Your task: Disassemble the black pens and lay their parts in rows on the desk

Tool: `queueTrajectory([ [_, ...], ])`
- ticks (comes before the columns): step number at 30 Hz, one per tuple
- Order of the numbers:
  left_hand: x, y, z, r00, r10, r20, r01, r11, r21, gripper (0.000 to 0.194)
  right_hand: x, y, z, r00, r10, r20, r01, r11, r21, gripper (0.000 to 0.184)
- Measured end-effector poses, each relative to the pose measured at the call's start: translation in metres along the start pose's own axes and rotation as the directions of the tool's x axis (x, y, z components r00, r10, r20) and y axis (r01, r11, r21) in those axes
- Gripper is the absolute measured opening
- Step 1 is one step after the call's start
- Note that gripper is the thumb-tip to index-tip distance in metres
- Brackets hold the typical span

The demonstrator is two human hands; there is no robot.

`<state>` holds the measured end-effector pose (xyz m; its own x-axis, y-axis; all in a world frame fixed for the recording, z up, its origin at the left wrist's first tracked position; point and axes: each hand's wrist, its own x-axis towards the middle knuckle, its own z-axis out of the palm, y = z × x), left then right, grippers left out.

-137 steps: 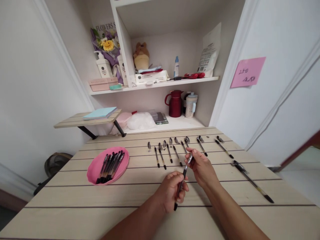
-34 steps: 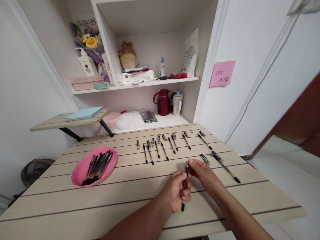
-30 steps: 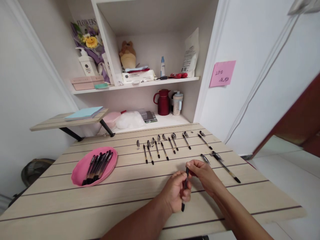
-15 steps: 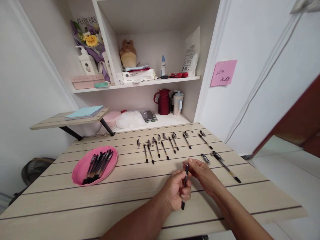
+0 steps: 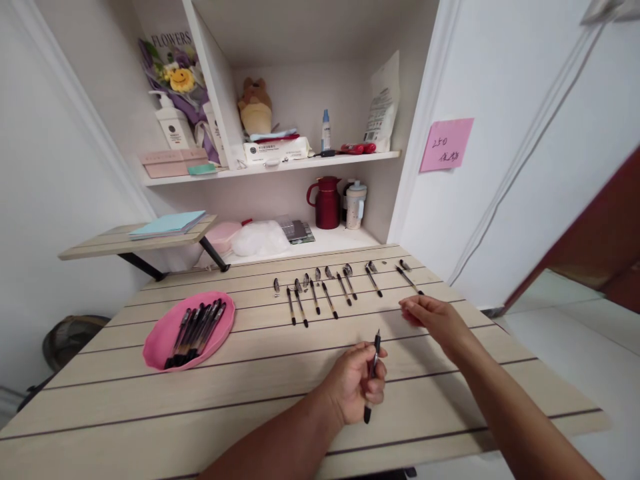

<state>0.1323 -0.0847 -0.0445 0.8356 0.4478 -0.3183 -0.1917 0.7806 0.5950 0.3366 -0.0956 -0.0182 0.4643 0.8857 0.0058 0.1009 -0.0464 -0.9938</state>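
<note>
My left hand (image 5: 355, 383) is wrapped around a black gel pen (image 5: 376, 353), its bare pointed tip up and its dark end below the fist. My right hand (image 5: 435, 321) hovers to the right, thumb and fingers pinched together; whatever they hold, if anything, is hidden. Beyond it lies an uncapped pen (image 5: 409, 279) with a pen cap (image 5: 405, 265) at its tip. Several more uncapped pens, one of them a pen (image 5: 329, 301) near the middle, lie in a row with loose caps, such as a cap (image 5: 277, 285) at the left end.
A pink tray (image 5: 155, 333) on the left holds several capped pens (image 5: 197, 333). Behind it stands a small raised shelf (image 5: 95, 245) with light-blue paper (image 5: 167, 225). A red jug (image 5: 327, 203) and a cup (image 5: 355, 205) stand in the cabinet behind the table (image 5: 240, 413).
My right hand has left the pen tip and moved right, over where a loose cap and another pen lay; both are now hidden. My left hand still grips its pen.
</note>
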Motion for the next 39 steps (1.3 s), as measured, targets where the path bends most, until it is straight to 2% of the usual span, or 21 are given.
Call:
queueTrajectory([
  [2,0.001,-0.001,-0.001,1.0,0.001,-0.01,-0.001,1.0,0.009,0.022,0.011,0.001,-0.016,0.999,-0.045,-0.03,0.038,0.979,-0.199,0.026],
  [4,0.002,-0.002,-0.001,1.0,-0.004,-0.013,0.004,1.0,0.018,0.023,0.019,0.001,-0.026,0.994,-0.094,-0.059,0.059,0.896,-0.441,0.024],
  [6,0.002,-0.003,-0.001,1.0,-0.005,-0.011,0.005,1.0,0.025,0.023,0.022,0.001,-0.027,0.988,-0.138,-0.064,0.058,0.733,-0.678,0.022],
  [8,0.002,-0.003,0.0,1.0,-0.003,-0.011,0.003,1.0,0.03,0.023,0.02,0.002,-0.019,0.987,-0.156,-0.041,0.05,0.538,-0.841,0.02],
  [10,0.001,-0.003,0.0,1.0,-0.002,-0.013,0.003,0.999,0.036,0.022,0.016,0.005,-0.007,0.986,-0.164,-0.01,0.053,0.375,-0.926,0.019],
  [13,0.001,-0.003,0.001,1.0,-0.005,-0.014,0.006,0.999,0.049,0.021,0.01,0.012,0.009,0.984,-0.169,0.049,0.085,0.212,-0.974,0.019],
  [15,0.0,-0.003,0.002,1.0,-0.003,-0.02,0.004,0.998,0.056,0.02,0.007,0.017,0.014,0.983,-0.164,0.084,0.108,0.148,-0.983,0.019],
  [18,0.0,-0.003,0.002,1.0,-0.001,-0.025,0.003,0.998,0.056,0.02,0.005,0.022,0.018,0.981,-0.162,0.103,0.121,0.104,-0.987,0.02],
  [22,0.0,-0.003,0.003,1.0,-0.006,-0.025,0.007,0.999,0.051,0.02,0.002,0.023,0.017,0.981,-0.17,0.095,0.115,0.111,-0.987,0.02],
  [25,0.001,-0.005,0.003,0.998,0.024,-0.061,-0.022,0.999,0.027,0.021,-0.009,0.013,0.014,0.98,-0.196,0.047,0.085,0.192,-0.978,0.02],
  [28,0.004,-0.009,0.006,0.987,0.141,-0.078,-0.148,0.985,-0.093,0.02,-0.037,0.0,0.017,0.986,-0.165,0.005,0.073,0.403,-0.912,0.032],
  [30,0.005,-0.01,0.007,0.969,0.234,-0.075,-0.244,0.951,-0.189,0.018,-0.062,-0.004,0.025,0.987,-0.118,0.113,0.161,0.601,-0.783,0.039],
  [31,0.005,-0.011,0.008,0.963,0.259,-0.073,-0.268,0.938,-0.221,0.017,-0.074,-0.005,0.032,0.977,-0.107,0.182,0.206,0.679,-0.705,0.039],
  [32,0.005,-0.011,0.009,0.962,0.265,-0.072,-0.275,0.931,-0.241,0.017,-0.085,-0.003,0.039,0.974,-0.106,0.201,0.214,0.721,-0.659,0.036],
  [36,0.004,-0.011,0.01,0.968,0.238,-0.076,-0.249,0.935,-0.252,0.017,-0.108,0.009,0.06,0.974,-0.133,0.184,0.216,0.788,-0.576,0.025],
  [39,0.004,-0.011,0.01,0.966,0.247,-0.074,-0.258,0.94,-0.223,0.019,-0.105,0.018,0.058,0.977,-0.134,0.168,0.207,0.794,-0.571,0.026],
])
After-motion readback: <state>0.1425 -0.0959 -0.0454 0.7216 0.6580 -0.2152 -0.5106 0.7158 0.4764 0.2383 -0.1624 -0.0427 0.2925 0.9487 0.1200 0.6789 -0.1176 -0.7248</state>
